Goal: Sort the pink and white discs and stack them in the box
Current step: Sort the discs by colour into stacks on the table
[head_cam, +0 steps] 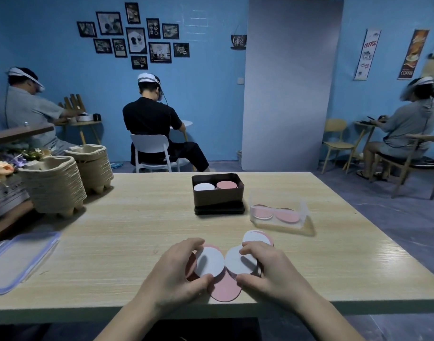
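Wooden table carries dark box, clear tub, loose discs, pulp trays, lid.

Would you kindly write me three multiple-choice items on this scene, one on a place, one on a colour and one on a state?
1. Where does the clear tub stand relative to the dark box?
A. to its right
B. to its left
C. inside it

2. What colour is the left stack in the box?
A. pink
B. white
C. blue

3. What is the left hand doing?
A. hanging idle beside the chair
B. gripping a white disc
C. holding the box

Answers:
1 A: the tub sits just off the box's right side.
2 B: the white stack lies left of the pink stack.
3 B: its fingers and thumb curl round the disc's edge.
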A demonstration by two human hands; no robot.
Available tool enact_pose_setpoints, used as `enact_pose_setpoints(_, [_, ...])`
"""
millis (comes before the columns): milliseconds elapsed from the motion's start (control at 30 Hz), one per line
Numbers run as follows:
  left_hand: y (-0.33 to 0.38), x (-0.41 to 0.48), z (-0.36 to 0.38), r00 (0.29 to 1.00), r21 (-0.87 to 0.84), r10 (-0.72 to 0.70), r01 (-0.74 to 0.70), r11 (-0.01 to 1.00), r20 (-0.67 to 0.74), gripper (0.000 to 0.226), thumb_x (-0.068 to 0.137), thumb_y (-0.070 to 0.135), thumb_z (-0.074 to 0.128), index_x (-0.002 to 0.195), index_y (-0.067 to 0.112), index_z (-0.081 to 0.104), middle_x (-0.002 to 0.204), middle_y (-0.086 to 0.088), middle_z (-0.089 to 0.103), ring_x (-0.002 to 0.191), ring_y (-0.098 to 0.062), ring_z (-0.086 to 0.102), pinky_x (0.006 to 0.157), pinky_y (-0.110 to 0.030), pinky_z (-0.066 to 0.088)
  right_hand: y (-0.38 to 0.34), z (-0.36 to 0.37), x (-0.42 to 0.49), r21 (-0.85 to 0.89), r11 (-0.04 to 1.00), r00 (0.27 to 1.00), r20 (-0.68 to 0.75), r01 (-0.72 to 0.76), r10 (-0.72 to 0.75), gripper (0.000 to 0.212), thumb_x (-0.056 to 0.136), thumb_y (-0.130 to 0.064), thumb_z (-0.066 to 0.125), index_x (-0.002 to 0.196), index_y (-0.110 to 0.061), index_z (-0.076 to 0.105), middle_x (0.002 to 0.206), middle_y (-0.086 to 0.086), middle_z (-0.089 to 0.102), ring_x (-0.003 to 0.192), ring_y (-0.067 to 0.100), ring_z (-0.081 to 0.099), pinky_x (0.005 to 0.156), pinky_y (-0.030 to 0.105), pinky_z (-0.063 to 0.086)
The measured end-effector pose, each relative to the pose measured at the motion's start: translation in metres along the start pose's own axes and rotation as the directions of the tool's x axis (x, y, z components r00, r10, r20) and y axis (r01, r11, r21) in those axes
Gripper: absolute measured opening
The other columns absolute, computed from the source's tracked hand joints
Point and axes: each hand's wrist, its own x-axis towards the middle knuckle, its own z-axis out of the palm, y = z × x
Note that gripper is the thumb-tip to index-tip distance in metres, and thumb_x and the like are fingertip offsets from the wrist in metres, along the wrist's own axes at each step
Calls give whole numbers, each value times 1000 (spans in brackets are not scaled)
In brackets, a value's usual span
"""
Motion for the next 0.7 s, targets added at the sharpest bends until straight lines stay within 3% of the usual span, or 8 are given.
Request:
enact_pose_setpoints(67, [5,2,2,999,18,34,-34,999,11,76,74,58,66,140,26,50,131,15,59,121,-1,53,102,-22,44,-3,3,3,-1,1000,1000,15,19,-19,55,72,-55,74,119,-29,61,126,-18,59,119,0,51,100,23,42])
enact_pose_setpoints(200, [15,8,11,996,16,72,-73,997,46,78,76,64,63,144,31,45,137,18,55,127,0,47,107,-24,40,-8,8,5,26,998,998,21,55,-56,62,74,-53,75,128,-29,58,130,-22,53,123,-4,46,102,10,34])
enact_pose_setpoints(300, [18,15,18,994,-1,92,-92,996,57,77,76,61,65,144,29,47,140,16,54,129,-1,47,109,-26,39,-8,8,4,49,997,998,12,67,-67,60,75,-52,75,128,-30,57,134,-22,52,126,-7,45,103,13,36])
enact_pose_setpoints(433, [17,18,20,990,1,123,-124,992,62,78,74,61,67,142,27,51,137,17,57,126,-3,50,102,-16,37,-6,6,3,72,993,996,-10,89,-89,54,73,-48,79,121,-30,63,136,-17,55,127,-11,44,101,10,35])
enact_pose_setpoints(700, [12,12,20,993,-57,119,-118,991,14,52,83,55,63,130,34,58,124,22,63,114,1,56,95,-22,46,0,3,0,159,982,993,-84,101,-88,47,69,-40,86,111,-35,64,132,-19,61,127,-3,52,102,19,43])
